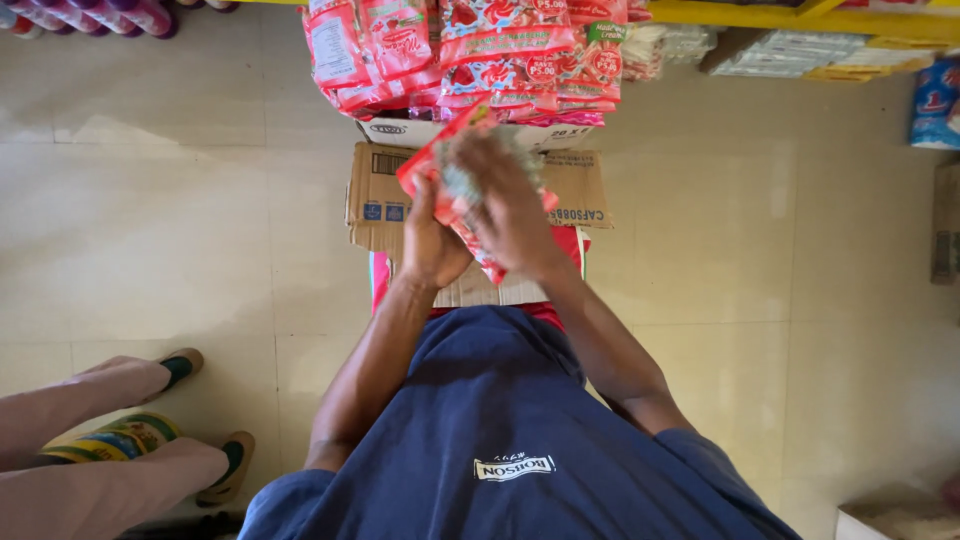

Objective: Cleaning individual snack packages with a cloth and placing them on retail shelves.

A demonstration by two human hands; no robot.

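Both hands meet in front of the chest on a glossy red plastic sachet strip (455, 190) with pale green-grey patches, held above an open brown cardboard box (470, 200). The strip's long axis runs on a slant, from its upper end at the picture's upper left, near the hanging goods, down to the lower right, where a red corner pokes out under the wrist. The left hand (432, 240) is closed around the strip's lower left edge, thumb side up, while the right hand (510, 205) lies over its face with fingers curled, blurred by motion, so its exact grip cannot be told. Just beyond the hands hangs a dense cluster of red and pink sachet packs (470, 55) with white labels and round price badges, crowding the space over the box. The box flaps carry dark print and small blue squares; a red and pink carton (380, 280) shows beneath it. On the beige tiled floor (180, 200) at left are another person's legs in pink trousers (90, 440) with dark slippers, beside a green and yellow packet (115, 440). A blue and white pack (937, 105) sits at far right under a yellow shelf edge (800, 18).
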